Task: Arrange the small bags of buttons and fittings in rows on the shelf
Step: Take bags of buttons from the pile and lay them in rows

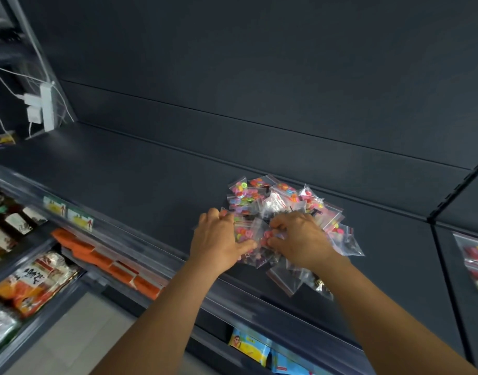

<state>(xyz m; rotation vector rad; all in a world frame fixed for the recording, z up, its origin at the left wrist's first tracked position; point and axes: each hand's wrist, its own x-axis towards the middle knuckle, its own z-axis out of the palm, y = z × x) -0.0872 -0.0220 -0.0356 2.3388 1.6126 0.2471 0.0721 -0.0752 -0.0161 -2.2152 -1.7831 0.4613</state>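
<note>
My left hand (pixel 218 237) and right hand (pixel 300 237) rest on the near side of a loose heap of small clear zip bags of coloured buttons and fittings (pixel 281 209), fingers curled into the plastic and gripping bags. The heap lies unsorted on the dark grey metal shelf (pixel 129 171), spreading behind my knuckles toward the dark back panel (pixel 259 77).

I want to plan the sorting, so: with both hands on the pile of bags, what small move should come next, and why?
Probably lift one bag off the pile with the left hand and lay it on the bare shelf to the left. The bags lie heaped and overlapping, with no row begun; the right hand can steady the rest.
</note>
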